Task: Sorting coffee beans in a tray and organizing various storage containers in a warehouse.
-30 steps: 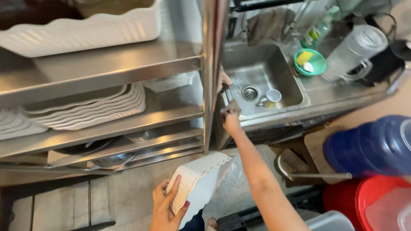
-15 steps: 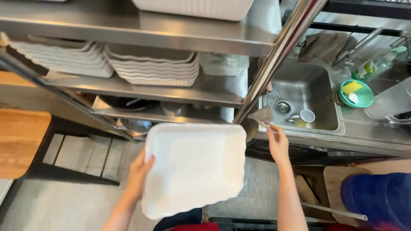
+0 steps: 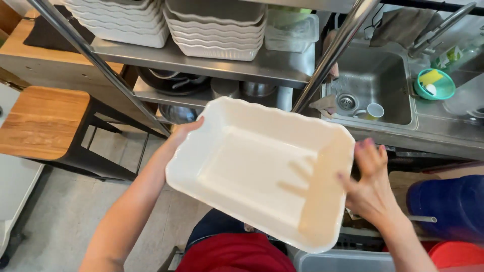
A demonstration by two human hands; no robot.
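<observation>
White rectangular baking dish point(image 3: 262, 171), scalloped rim, sits in mid-air at waist height, held between both hands, open side facing up toward the camera. It is empty; interior is clean and glossy.

Left hand point(image 3: 184, 132): closed on the far-left corner of the dish, fingers curled behind the rim, so mostly hidden. Grip at the corner appears to carry the weight from that side.

Right hand point(image 3: 370, 186): fingers spread wide, lying against the right short wall from outside; their shadow shows through the thin wall. Judged: a flat, bracing hold rather than a pinch, steadying the dish level between the two hands.

Below the dish: red clothing point(image 3: 237, 257) of the person, and a grey bin edge point(image 3: 343, 262). To the right, low: a blue lidded container point(image 3: 448, 206) and a red one point(image 3: 454, 254).

Left, on the floor: wooden stool point(image 3: 43, 121) with black legs, well apart from the dish.

Beyond the dish: stainless steel rack point(image 3: 201, 58). Lower shelf holds dark pans point(image 3: 169, 80) and metal pots point(image 3: 254, 89). Upper shelf holds two stacks of matching white dishes point(image 3: 217, 27), nested, presumably to save space; a clear plastic tub point(image 3: 292, 30) stands just beside them.

Far right: steel sink point(image 3: 375, 80) with a small cup point(image 3: 374, 110) near the drain; a teal bowl point(image 3: 434, 84) with a sponge on the ledge; faucet point(image 3: 438, 27) above.
</observation>
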